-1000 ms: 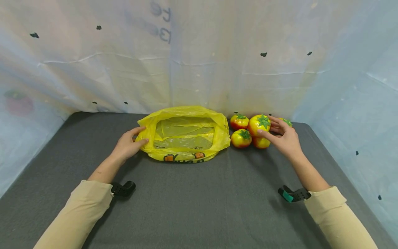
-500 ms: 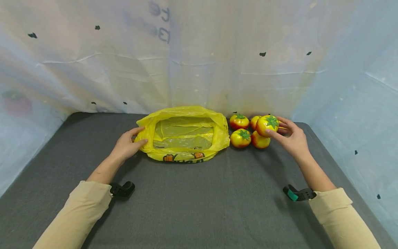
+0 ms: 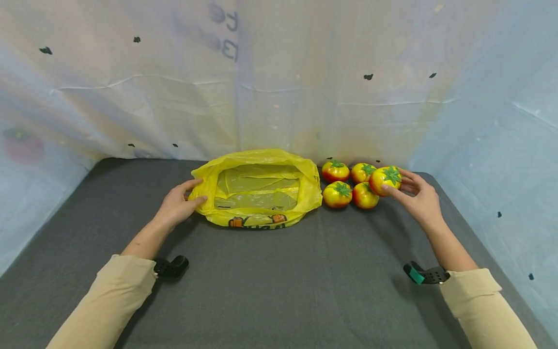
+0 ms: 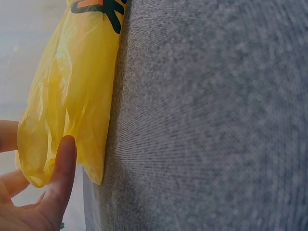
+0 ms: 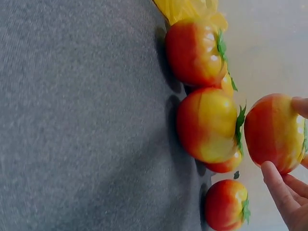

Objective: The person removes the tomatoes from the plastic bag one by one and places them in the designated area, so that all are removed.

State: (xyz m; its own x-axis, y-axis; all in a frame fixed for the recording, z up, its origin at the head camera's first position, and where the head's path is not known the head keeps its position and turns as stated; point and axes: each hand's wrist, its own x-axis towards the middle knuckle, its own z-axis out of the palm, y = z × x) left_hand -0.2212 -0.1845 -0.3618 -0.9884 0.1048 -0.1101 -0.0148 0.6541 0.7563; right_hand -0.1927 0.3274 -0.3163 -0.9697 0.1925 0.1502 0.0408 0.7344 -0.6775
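My left hand [image 3: 176, 204] pinches the left edge of a yellow plastic bag [image 3: 257, 157], whose mouth faces up. In the left wrist view, the thumb [image 4: 65, 166] lies on the bag's near side, with fingers behind it. My right hand [image 3: 422, 198] holds a glossy yellow-red tomato [image 3: 385, 181] between thumb and fingers. The right wrist view shows this held tomato [image 5: 273, 132] raised off the table. To its left sit several more tomatoes, including a front one [image 3: 337, 195] and a back one [image 3: 335, 170]. Another tomato [image 5: 225, 205], hidden in the head view, stands below the right hand.
A dark grey cloth-covered table [image 3: 279, 281] lies under everything. Pale sheeting [image 3: 279, 97] hangs right behind the bag and tomatoes, and a bluish sheet [image 3: 497, 160] rises along the right side. Each wrist wears a black band, one being the right band [image 3: 427, 274].
My right hand has carried its tomato to the right, away from the other tomatoes, uncovering those at the back and front. The left hand and the bag stay in place.
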